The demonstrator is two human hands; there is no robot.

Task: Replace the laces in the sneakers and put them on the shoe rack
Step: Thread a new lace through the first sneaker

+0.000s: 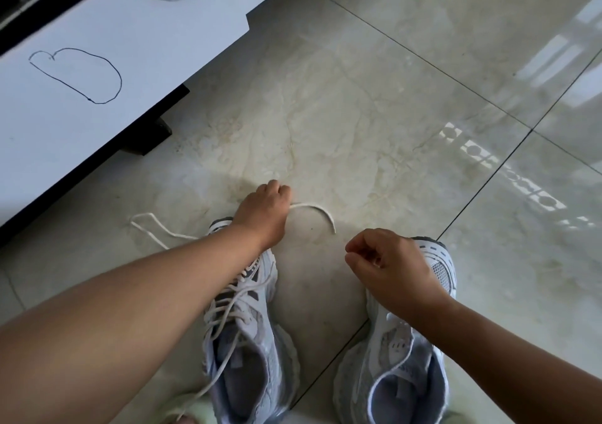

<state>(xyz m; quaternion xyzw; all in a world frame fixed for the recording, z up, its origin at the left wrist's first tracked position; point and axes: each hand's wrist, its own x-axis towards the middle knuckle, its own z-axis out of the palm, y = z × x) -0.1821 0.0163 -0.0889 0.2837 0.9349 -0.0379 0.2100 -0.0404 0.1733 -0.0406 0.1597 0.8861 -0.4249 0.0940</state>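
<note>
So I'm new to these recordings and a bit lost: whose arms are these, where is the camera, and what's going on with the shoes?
There is no machine here: a person wears a camera on the head, looking down at both arms. Two pale sneakers stand on a tiled floor. The left sneaker is loosely laced; the right sneaker shows no lace. The left hand grips a white lace lying on the floor. The right hand is curled and appears to hold nothing. A white cabinet stands nearby.
</note>
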